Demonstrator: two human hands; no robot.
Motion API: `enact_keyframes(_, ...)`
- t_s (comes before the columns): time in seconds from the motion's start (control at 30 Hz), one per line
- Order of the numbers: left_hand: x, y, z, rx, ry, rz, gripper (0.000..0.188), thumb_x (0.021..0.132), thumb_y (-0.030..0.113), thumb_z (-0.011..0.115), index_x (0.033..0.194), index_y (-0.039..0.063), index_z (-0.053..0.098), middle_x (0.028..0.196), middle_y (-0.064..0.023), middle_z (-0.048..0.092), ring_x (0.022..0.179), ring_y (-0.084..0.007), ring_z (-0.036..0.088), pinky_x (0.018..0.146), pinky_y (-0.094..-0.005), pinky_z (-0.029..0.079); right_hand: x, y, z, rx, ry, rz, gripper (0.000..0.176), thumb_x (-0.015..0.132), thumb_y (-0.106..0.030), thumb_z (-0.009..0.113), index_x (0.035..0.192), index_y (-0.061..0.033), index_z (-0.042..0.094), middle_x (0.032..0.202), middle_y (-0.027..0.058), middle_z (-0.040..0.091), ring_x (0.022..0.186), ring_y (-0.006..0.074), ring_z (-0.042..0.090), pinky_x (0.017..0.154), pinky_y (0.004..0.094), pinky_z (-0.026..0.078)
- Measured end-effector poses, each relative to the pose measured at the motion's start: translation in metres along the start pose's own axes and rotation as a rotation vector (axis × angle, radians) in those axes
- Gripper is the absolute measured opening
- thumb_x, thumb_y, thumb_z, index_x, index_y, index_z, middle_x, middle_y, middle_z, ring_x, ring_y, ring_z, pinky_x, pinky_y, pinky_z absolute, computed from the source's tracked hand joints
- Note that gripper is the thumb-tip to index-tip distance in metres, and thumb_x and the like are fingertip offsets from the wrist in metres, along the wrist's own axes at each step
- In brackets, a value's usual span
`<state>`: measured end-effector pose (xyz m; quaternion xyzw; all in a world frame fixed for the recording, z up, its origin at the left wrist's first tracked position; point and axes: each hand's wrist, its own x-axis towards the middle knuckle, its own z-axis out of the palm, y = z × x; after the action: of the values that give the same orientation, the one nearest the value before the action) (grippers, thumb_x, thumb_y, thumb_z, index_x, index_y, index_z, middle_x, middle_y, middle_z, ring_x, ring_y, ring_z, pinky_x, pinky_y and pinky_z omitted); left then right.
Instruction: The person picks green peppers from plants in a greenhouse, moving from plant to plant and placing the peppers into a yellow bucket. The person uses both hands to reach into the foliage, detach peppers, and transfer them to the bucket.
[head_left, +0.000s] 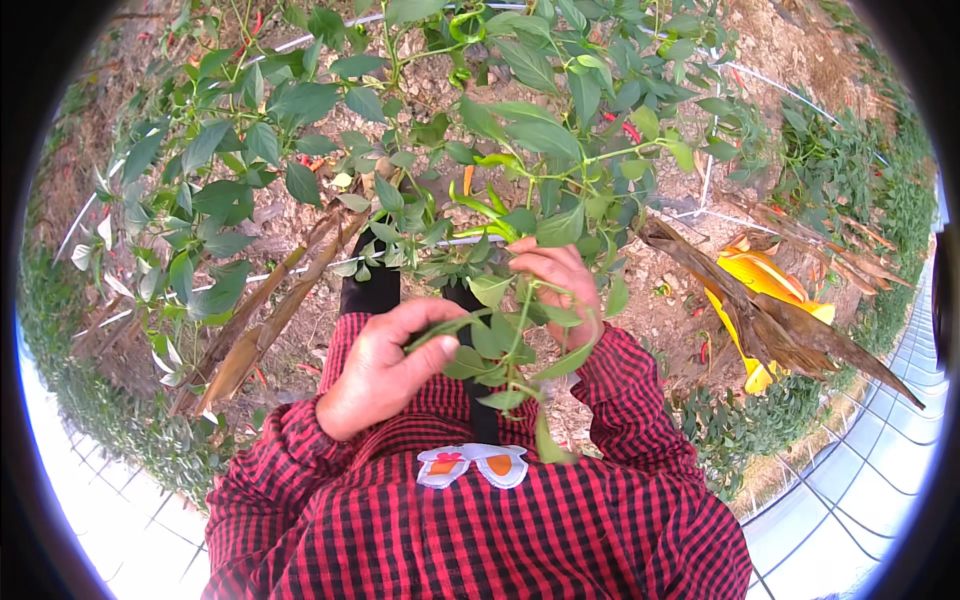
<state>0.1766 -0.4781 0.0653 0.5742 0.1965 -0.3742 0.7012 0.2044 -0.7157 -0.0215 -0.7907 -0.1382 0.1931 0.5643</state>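
Note:
Pepper plants (540, 139) with green leaves spread in front of me. My left hand (390, 360) has its thumb and fingers closed on a leafy pepper stem at waist height. Behind a drooping leafy branch (517, 337), my right hand (559, 285) reaches up to a cluster of long green chili peppers (491, 217); its fingertips touch their lower end. Leaves partly cover that hand, so its exact grip is hard to see. A curled green pepper (466, 26) hangs higher up on the plant.
Dry brown stalks (277, 307) lean at the left, and more dry leaves (750, 315) lie at the right over a yellow bag or cloth (765, 277). White strings (705, 180) run between the plants. Fallen red peppers (624, 127) dot the soil.

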Motion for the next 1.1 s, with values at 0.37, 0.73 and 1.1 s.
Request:
enact_keyframes(0.37, 0.056, -0.016, -0.04, -0.345, -0.008, 0.113, 0.074, 0.069, -0.012, 0.051, 0.138, 0.005, 0.033, 0.13, -0.0094, 0.045, 0.081, -0.0092, 0.047, 0.073, -0.0246, 0.044, -0.011, 0.011, -0.029, 0.841, 0.377, 0.093, 0.02, 0.092, -0.023, 0.052, 0.106, -0.0083, 0.053, 0.121, 0.0155, 0.048, 0.107, 0.0253, 0.052, 0.085, 0.0457, 0.052)
enact_keyframes(0.73, 0.045, -0.004, -0.031, 0.686, 0.113, 0.259, 0.088, 0.064, -0.012, 0.053, 0.143, 0.011, 0.023, 0.125, -0.0172, 0.05, 0.094, -0.0242, 0.058, 0.08, -0.0323, 0.047, -0.015, 0.019, -0.038, 0.992, 0.363, 0.069, 0.02, 0.093, -0.022, 0.052, 0.108, -0.0103, 0.054, 0.123, 0.0135, 0.049, 0.106, 0.0239, 0.053, 0.084, 0.0446, 0.051)
enact_keyframes(1.1, 0.048, -0.011, -0.032, 0.549, -0.039, 0.182, 0.07, 0.072, -0.008, 0.048, 0.137, 0.015, 0.037, 0.09, -0.0104, 0.065, 0.069, -0.0171, 0.063, 0.066, -0.0297, 0.051, -0.012, 0.018, -0.038, 0.919, 0.348, 0.047, 0.019, 0.095, -0.019, 0.047, 0.109, -0.0066, 0.053, 0.121, 0.0166, 0.05, 0.102, 0.025, 0.054, 0.082, 0.0432, 0.051)
